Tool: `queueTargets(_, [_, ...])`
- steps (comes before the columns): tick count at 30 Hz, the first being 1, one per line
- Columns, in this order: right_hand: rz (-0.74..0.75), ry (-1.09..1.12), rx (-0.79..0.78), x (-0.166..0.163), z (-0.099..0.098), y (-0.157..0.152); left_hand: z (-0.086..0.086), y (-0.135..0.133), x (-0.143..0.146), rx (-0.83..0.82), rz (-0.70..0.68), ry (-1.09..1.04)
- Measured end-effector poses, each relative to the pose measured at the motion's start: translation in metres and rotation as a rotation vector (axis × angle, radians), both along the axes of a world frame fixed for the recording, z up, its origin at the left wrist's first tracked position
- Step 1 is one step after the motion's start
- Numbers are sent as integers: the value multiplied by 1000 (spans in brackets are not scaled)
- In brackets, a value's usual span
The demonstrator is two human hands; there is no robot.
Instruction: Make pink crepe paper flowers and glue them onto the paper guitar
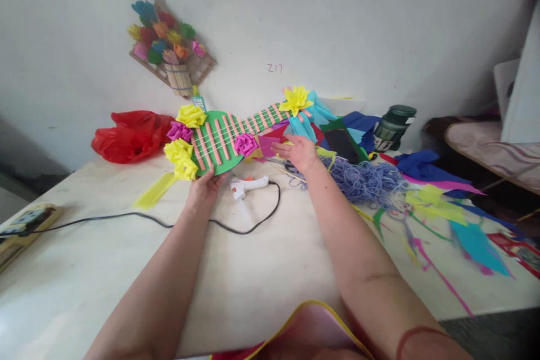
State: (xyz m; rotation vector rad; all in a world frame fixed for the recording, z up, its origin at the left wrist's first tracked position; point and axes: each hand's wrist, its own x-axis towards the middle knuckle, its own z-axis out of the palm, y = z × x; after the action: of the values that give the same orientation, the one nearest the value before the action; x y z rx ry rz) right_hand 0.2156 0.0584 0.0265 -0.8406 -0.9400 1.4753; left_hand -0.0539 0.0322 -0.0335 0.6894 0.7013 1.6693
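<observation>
Guitar [230,135]: a green toy one, near the middle of the frame, tilted with its neck up to the right.
Left hand [205,187]: it holds the bottom edge of the round part, pinched in the fingers.
Right hand [299,153]: it is spread wide, below the neck (I cannot tell if it touches).
Done: pink strips [225,140] and white strings cross the front, with yellow flowers [190,116] and purple flowers [246,145] around it, so it looks nearly finished.
Left: I see no clear gap, so I cannot tell what else it needs.
Glue gun [250,184]: it lies just below the guitar, with a black cord [278,197] curling left.
Table [257,270]: pale, with a red bag [130,138] at the left, a yarn heap [367,180], a phone [341,145] and a green jar [395,126] at the right.
Wall [346,22]: whitish, with a flower basket [179,79] hanging at the upper left.
</observation>
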Motion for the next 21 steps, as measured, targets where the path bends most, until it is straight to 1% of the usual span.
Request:
queueTargets(2, [17, -15, -5, 0, 2, 0, 0, 0, 0, -6, 4, 0])
queueTargets(6, [-4, -95, 3, -2, 4, 0, -1, 1, 0, -14, -6, -4])
queueTargets(11, [21, -67, 22, -5, 6, 0, 0, 1, 1, -15, -4, -6])
queueTargets(14, [22, -95, 12, -7, 6, 0, 1, 1, 1, -17, 1, 2])
queueTargets(21, [35, 6, -48, -17, 8, -1, 0, 1, 1, -14, -5, 9])
